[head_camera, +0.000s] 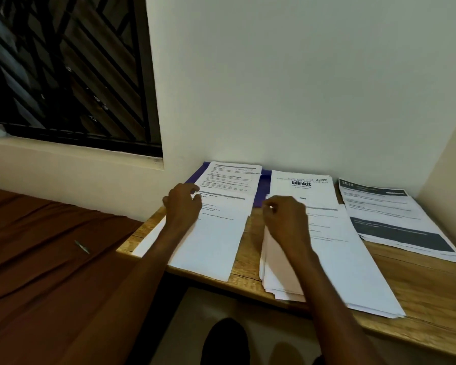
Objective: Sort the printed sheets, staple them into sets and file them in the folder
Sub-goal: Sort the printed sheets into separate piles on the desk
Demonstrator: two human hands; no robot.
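White sheets lie under both hands: my left hand (pixel 182 204) rests loosely curled on the left pile (pixel 211 233), my right hand (pixel 284 219) pinches the middle stack's (pixel 279 280) edge. Best lift one sheet only, keeping piles square.

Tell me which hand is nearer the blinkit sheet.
Right. The right hand is over the blinkit sheet, on its left edge; the left hand is on the neighbouring pile further left.

Wooden table (pixel 416 291) carries three paper stacks (pixel 213 241) (one over purple folder (pixel 263 188)).
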